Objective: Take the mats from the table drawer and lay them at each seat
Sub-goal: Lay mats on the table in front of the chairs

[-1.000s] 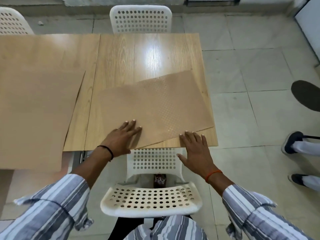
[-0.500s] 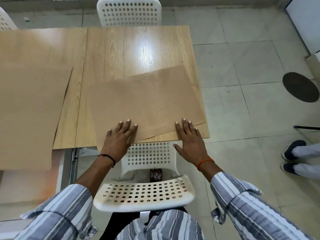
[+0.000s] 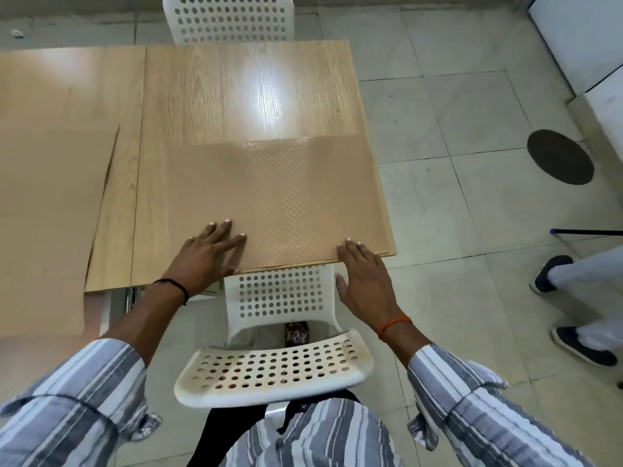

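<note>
The left hand (image 3: 205,254) is lying flat and open, fingers spread, pressing on the near left corner of a tan mat (image 3: 286,200), while the right hand (image 3: 362,274) is also lying open, its fingertips (image 3: 349,244) touching the mat's near right corner and its palm hanging past the desk's front edge. The mat is a thin rectangular sheet with a fine dotted, woven-looking texture, and it is lying square on the near half of the wooden desk (image 3: 249,92), its front edge lining up with the desk's edge. The desk is showing pale wood grain with a glossy glare patch beyond the mat. To the left of this mat, a second mat (image 3: 47,214), smooth and blurred, is covering the desk's left part and overhanging its front edge. Two white plastic chairs with round perforations are standing at the desk: one (image 3: 273,362) just in front of the mat, tucked under the edge, and one (image 3: 229,18) at the far side. Striped sleeves (image 3: 67,399) are covering both forearms. Right of the desk, on the tiled floor (image 3: 438,163), a dark round patch (image 3: 559,156) is lying, and another person's two dark shoes (image 3: 553,274) are standing.
</note>
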